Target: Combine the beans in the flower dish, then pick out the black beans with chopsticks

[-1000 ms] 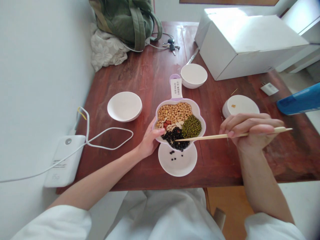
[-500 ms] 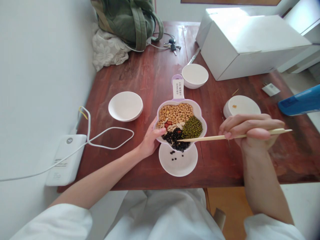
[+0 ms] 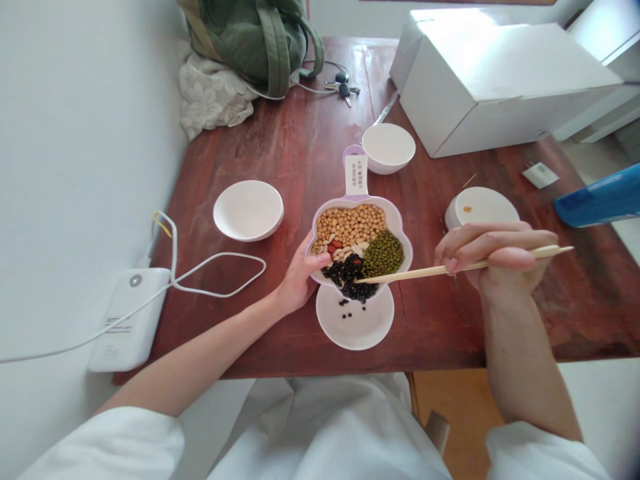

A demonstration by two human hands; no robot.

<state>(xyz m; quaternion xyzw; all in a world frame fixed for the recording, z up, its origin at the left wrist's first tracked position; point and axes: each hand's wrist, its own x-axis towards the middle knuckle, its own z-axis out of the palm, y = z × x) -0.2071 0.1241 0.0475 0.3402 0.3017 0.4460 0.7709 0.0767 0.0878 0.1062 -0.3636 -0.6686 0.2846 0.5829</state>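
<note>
Here your right hand (image 3: 493, 257) pinches the wooden chopsticks (image 3: 450, 269), their long axis running left, tips over the black beans (image 3: 350, 280) in the lilac divided dish (image 3: 399, 230), its rim clasped by your nearer left hand (image 3: 300, 273).

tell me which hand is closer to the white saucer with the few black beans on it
Left. The left hand holds the edge of the flower-shaped dish, just up and left of the white saucer; the right hand, gripping a wooden stick, is farther off to the saucer's right.
</note>
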